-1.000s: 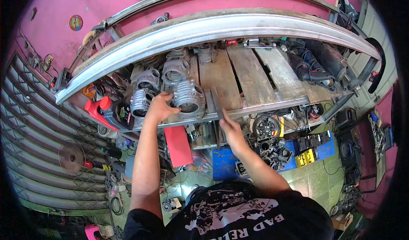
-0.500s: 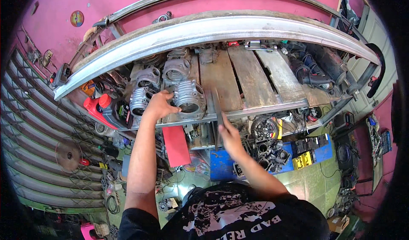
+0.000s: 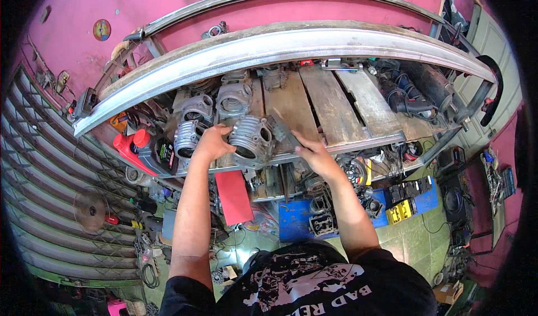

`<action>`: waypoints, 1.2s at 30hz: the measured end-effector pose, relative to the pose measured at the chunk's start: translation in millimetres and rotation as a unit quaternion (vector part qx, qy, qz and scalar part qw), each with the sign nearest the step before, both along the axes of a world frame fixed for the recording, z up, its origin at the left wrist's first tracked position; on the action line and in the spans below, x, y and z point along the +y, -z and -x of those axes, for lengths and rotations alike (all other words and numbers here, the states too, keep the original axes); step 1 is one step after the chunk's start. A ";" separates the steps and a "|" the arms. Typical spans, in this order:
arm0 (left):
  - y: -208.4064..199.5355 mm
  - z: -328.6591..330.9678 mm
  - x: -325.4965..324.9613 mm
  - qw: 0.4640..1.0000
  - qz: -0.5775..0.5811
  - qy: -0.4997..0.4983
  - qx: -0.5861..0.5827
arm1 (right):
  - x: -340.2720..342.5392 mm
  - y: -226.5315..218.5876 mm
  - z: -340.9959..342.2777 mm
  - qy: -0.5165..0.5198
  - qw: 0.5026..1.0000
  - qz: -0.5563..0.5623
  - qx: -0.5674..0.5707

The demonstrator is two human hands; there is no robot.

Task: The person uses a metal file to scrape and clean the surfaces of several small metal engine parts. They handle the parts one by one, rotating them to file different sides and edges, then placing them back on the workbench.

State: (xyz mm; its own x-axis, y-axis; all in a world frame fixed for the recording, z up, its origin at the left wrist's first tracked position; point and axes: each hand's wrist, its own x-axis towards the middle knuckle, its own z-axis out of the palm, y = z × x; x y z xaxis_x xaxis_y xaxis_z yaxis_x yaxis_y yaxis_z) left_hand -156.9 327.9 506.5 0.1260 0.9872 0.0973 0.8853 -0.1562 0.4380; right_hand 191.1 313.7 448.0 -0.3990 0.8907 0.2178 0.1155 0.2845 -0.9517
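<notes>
A grey finned engine cylinder block (image 3: pixel 250 134) rests near the front edge of the plank shelf, its round bore facing me. My left hand (image 3: pixel 213 143) grips its left side, thumb beside the bore and fingers over the upper edge. In my right hand (image 3: pixel 315 154) is a dark, flat file (image 3: pixel 287 132), slanting up and left. The file's far end lies against or just beside the block's right face; I cannot tell whether they touch. A second finned cylinder block (image 3: pixel 186 138) stands left of my left hand, and another cylinder block (image 3: pixel 233 98) sits behind.
Red-capped bottles (image 3: pixel 141 142) stand at the shelf's left end. Power tools (image 3: pixel 413 106) lie to the right. A pale metal beam (image 3: pixel 286 42) crosses above the shelf. Below are a red panel (image 3: pixel 233 197), engine parts on a blue surface (image 3: pixel 292 218) and a yellow case (image 3: pixel 399 212).
My right hand has moved up and right, and the file has swung from nearly upright to a slant. My left hand stays on the cylinder block, which appears slightly turned.
</notes>
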 end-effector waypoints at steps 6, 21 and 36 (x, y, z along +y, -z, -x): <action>-25.3 -34.4 -6.2 0.997 0.027 -0.029 0.060 | 16.4 -13.1 24.2 0.032 0.999 0.002 -0.002; -1.3 -42.5 -16.3 0.993 -0.082 -0.081 0.034 | -17.5 21.1 39.3 0.125 0.990 -0.064 0.018; 0.1 -75.6 -56.3 0.980 -0.168 -0.102 0.010 | -45.0 56.6 68.4 0.141 0.986 0.049 0.075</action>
